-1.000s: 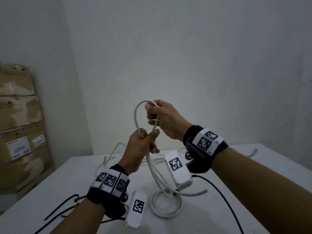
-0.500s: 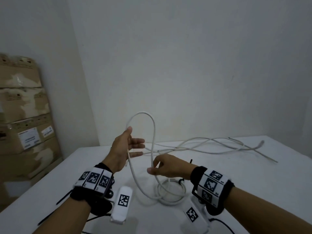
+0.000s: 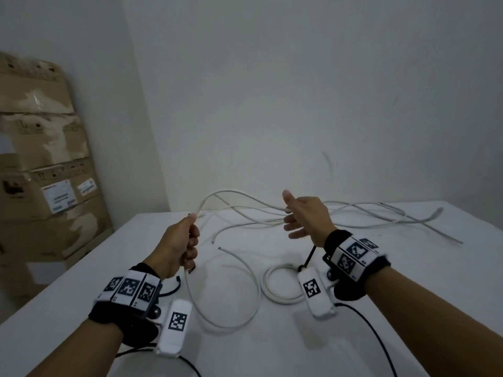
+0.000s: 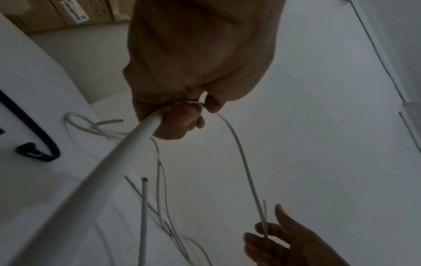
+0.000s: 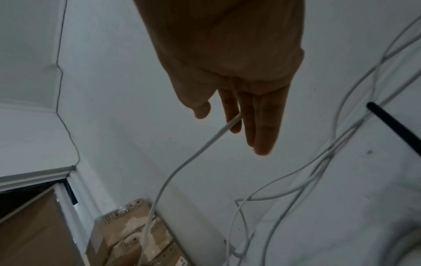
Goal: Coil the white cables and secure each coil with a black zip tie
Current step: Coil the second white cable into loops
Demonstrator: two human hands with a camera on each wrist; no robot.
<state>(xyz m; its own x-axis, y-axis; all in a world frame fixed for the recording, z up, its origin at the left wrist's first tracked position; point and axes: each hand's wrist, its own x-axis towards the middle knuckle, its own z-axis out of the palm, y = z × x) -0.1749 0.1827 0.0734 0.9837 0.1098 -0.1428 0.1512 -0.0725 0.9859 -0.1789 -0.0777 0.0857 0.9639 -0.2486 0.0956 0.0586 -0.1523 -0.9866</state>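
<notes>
White desk [image 3: 408, 308] under me. My left hand [image 3: 177, 246] grips the white cable [image 3: 239, 194] in curled fingers, and my right hand [image 3: 304, 219] has swung out to three o'clock, fingers spread, cable sliding between them — the loop I'd raised is gone, so I'm drawing length for another turn.

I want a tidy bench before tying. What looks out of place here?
Loose white cables sprawl tangled across the table, uncoiled. Only one coil lies wound. The left hand grips a cable; the right hand touches it with straight fingers.
</notes>
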